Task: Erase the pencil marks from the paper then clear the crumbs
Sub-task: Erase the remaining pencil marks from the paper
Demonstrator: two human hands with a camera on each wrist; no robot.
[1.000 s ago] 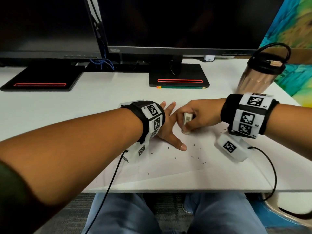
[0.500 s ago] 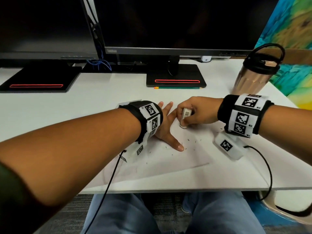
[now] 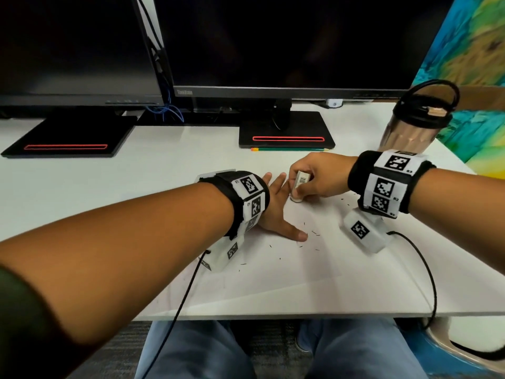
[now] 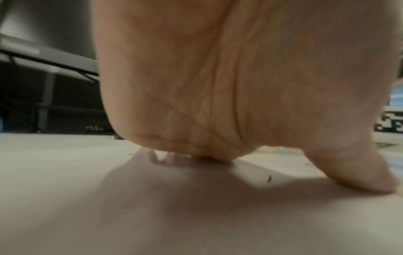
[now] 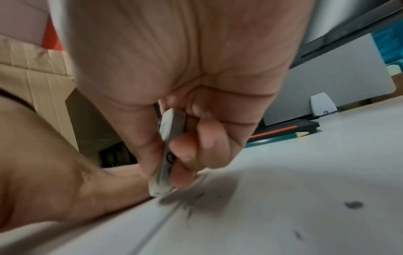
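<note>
A white sheet of paper (image 3: 287, 269) lies on the white desk, sprinkled with dark eraser crumbs (image 3: 314, 233). My left hand (image 3: 276, 212) lies flat on the paper with fingers spread, pinning it down. My right hand (image 3: 314, 179) pinches a white eraser (image 3: 299, 184) upright, its lower end pressed on the paper beside the left fingers. In the right wrist view the eraser (image 5: 167, 155) sits between thumb and curled fingers, with crumbs (image 5: 353, 205) close by. The left wrist view shows my palm (image 4: 218, 86) on the paper and one crumb (image 4: 269, 179).
Two dark monitors stand at the back on black bases (image 3: 287, 135). A green pencil (image 3: 289, 149) lies in front of the right base. A copper tumbler with a black lid (image 3: 412, 124) stands at the right. The desk's front edge (image 3: 273, 315) is near my legs.
My right hand has slid the eraser a little away from me along the paper, beside the left fingers. More crumbs lie by the left thumb. The left hand has stayed put.
</note>
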